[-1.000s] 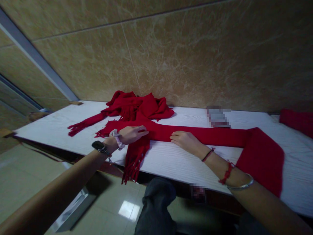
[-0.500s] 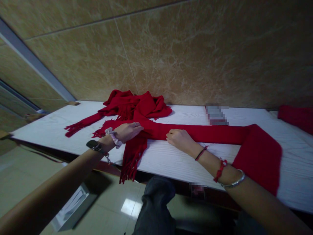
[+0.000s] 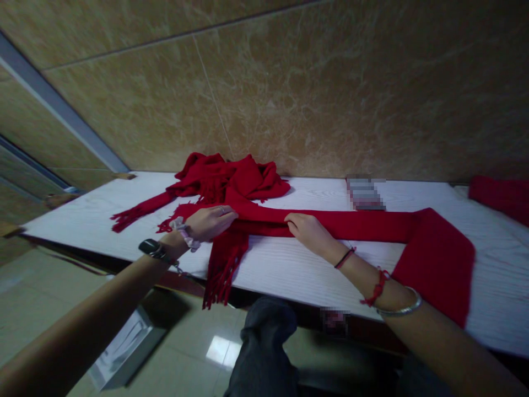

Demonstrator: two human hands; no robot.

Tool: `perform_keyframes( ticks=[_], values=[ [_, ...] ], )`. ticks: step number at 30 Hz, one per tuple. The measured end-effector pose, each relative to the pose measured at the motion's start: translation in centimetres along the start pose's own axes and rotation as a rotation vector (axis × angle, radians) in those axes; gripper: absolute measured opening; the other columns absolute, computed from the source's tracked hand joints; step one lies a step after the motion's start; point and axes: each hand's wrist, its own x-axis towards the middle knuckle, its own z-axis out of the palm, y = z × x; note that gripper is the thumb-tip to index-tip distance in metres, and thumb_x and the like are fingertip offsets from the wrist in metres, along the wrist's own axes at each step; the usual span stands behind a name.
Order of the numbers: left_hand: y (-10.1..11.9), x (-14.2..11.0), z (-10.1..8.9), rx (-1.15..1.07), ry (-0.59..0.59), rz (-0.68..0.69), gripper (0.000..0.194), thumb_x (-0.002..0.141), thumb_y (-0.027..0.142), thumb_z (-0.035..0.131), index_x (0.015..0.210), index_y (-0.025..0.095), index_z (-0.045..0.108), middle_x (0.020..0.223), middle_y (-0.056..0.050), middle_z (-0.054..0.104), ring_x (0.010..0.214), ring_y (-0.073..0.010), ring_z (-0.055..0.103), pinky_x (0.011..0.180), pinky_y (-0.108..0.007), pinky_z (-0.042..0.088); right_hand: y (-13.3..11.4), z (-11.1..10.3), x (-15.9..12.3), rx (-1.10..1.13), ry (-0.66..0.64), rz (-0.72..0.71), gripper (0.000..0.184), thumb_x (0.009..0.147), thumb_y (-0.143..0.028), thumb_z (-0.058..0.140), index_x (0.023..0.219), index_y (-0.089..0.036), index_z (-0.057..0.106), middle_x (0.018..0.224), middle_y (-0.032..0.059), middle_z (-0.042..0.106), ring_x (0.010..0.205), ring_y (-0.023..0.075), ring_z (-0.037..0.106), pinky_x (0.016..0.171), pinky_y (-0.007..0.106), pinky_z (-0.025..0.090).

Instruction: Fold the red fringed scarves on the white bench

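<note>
A long red scarf [image 3: 367, 226] lies lengthwise along the white table, folded into a narrow band, and turns down toward the front edge at the right. My left hand [image 3: 211, 221] is closed on the band near its fringed left end. Farther right, my right hand [image 3: 305, 231] pinches the scarf's front edge between thumb and fingers. Between the hands that edge is slightly lifted, with a dark fold showing below it. A fringed red end [image 3: 225, 270] hangs over the table's front edge.
Behind my left hand, a rumpled heap of red scarves [image 3: 248, 179] lies against the marbled wall. A blurred-out packet [image 3: 366, 193] rests at the back. More red cloth [image 3: 502, 197] is at the far right. On the floor stands a white box [image 3: 128, 347].
My right hand has shifted slightly right and now pinches the front edge. My left hand has moved a little left. A fold has opened between them.
</note>
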Motion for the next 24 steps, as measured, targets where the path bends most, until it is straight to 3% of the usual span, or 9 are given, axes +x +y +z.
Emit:
perform_keyframes(
  ticks=[5, 10, 14, 18, 24],
  values=[
    [0.4, -0.4, 1.4, 0.081, -0.060, 0.137, 0.022, 0.083, 0.013, 0.041, 0.087, 0.016, 0.062, 0.097, -0.008, 0.060, 0.090, -0.0157, 0.057, 0.083, -0.027, 0.049, 0.3, 0.5, -0.6, -0.064, -0.074, -0.173, 0.019, 0.086, -0.007, 0.042, 0.090, -0.011, 0.060, 0.095, 0.0091, 0.063, 0.093, 0.0166, 0.057, 0.085, 0.028, 0.042],
    [0.3, -0.5, 2.0, 0.054, -0.036, 0.030, 0.021, 0.083, 0.013, 0.040, 0.087, 0.015, 0.061, 0.102, -0.009, 0.059, 0.100, -0.0161, 0.055, 0.089, -0.029, 0.047, 0.1, 1.2, -1.3, -0.159, -0.036, -0.230, 0.028, 0.086, -0.010, 0.043, 0.109, -0.014, 0.058, 0.115, 0.0131, 0.059, 0.113, 0.0215, 0.050, 0.095, 0.039, 0.038],
    [-0.2, -0.6, 1.0, 0.041, -0.177, -0.052, 0.026, 0.081, 0.009, 0.040, 0.095, 0.016, 0.062, 0.121, -0.010, 0.053, 0.117, -0.0202, 0.046, 0.099, -0.035, 0.040, 0.1, 1.3, -1.6, -0.174, -0.041, -0.262, 0.040, 0.090, -0.016, 0.036, 0.129, -0.019, 0.045, 0.136, 0.0133, 0.043, 0.128, 0.0254, 0.035, 0.100, 0.050, 0.031],
    [-0.8, -1.3, 0.2, 0.016, -0.278, -0.061, 0.036, 0.085, 0.009, 0.034, 0.111, 0.020, 0.058, 0.129, -0.007, 0.050, 0.119, -0.0184, 0.046, 0.099, -0.034, 0.040, 0.0, 1.2, -1.7, -0.149, -0.124, -0.233, 0.043, 0.093, -0.029, 0.032, 0.135, -0.023, 0.038, 0.142, 0.0099, 0.036, 0.131, 0.0257, 0.029, 0.102, 0.053, 0.026],
    [-1.1, -3.2, 0.8, -0.018, -0.304, -0.135, 0.049, 0.085, 0.006, 0.028, 0.129, 0.018, 0.045, 0.137, -0.008, 0.042, 0.129, -0.0187, 0.033, 0.104, -0.032, 0.033, -0.2, 1.1, -1.7, -0.142, -0.148, -0.205, 0.046, 0.093, -0.034, 0.030, 0.137, -0.022, 0.034, 0.144, 0.0092, 0.033, 0.132, 0.0263, 0.027, 0.104, 0.053, 0.022]
  ],
)
